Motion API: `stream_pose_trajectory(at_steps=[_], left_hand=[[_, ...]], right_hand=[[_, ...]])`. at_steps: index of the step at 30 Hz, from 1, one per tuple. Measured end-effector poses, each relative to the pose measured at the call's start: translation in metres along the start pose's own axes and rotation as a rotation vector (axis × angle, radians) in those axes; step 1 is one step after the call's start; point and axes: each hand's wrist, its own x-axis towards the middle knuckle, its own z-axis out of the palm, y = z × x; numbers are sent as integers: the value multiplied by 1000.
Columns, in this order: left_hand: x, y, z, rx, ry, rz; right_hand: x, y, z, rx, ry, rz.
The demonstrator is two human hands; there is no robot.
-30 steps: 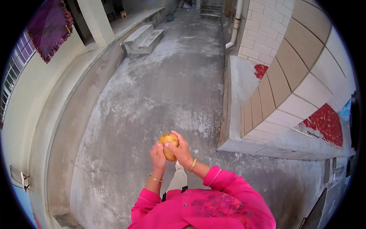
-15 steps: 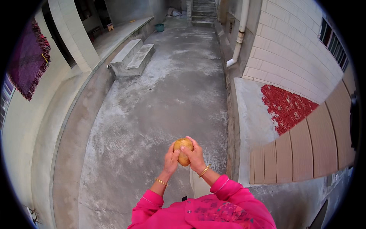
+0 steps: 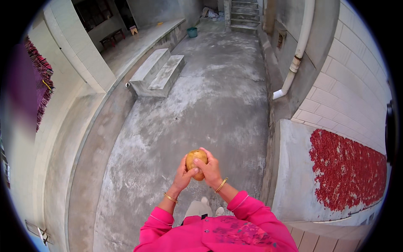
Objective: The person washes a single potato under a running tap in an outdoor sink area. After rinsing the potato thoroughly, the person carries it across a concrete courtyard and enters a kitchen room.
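Observation:
A smooth yellow-brown potato [image 3: 195,156] is held up in front of my body, between both hands. My left hand [image 3: 182,176] is closed on its left and lower side, with the thumb lying across the lower part. My right hand [image 3: 211,169] wraps its right side, thumb over the front. The palms and the potato's far side are hidden. Each wrist carries gold bangles, and both arms wear bright pink sleeves.
Grey concrete yard [image 3: 201,113] stretches ahead to a staircase [image 3: 244,14]. A low concrete step block [image 3: 157,75] and a green bucket [image 3: 192,32] stand left. Dried red pieces [image 3: 346,170] cover a ledge at right, below a white drainpipe [image 3: 296,61]. Purple fringed cloth [image 3: 40,84] hangs left.
The view has shifted, showing more of the red pieces and bringing my shoes into sight. My left thumb has come across the potato's lower part. Both hands still hold it.

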Motion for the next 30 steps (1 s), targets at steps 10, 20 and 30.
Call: stream_pose_trajectory(at_steps=[10,20,30], left_hand=[[247,-6,-61,22,20,8],[517,25,-127,27,-153,-15],[769,26,-241,110,144,0]], right_hand=[[260,-21,-8,-127,-38,3],[522,-63,-7,-38,-41,-15],[830,-59,32,-99,-262,23]])
